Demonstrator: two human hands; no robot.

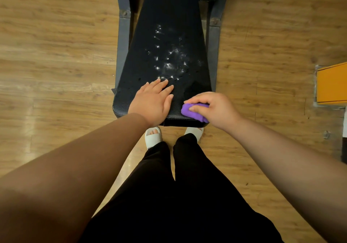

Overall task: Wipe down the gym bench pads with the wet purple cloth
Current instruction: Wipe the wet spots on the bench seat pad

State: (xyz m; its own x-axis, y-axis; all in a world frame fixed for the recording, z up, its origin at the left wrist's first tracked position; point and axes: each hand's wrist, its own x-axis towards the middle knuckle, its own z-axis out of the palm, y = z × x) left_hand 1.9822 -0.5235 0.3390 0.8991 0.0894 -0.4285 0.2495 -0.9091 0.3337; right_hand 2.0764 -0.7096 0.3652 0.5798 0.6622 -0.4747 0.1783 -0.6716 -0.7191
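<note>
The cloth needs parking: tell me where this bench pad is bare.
The black vinyl bench pad is bare at its far narrow end, beyond the white speckled patch, and along its left edge beside the metal frame. The near end is crowded: the left hand lies flat there, the right hand grips the bunched purple cloth.

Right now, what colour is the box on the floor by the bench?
The box is orange-yellow, at the right edge of the head view.

Warm indoor light glares off the wood floor (24,118) and glints on the black pad (167,62); wide-angle edges bow.
</note>
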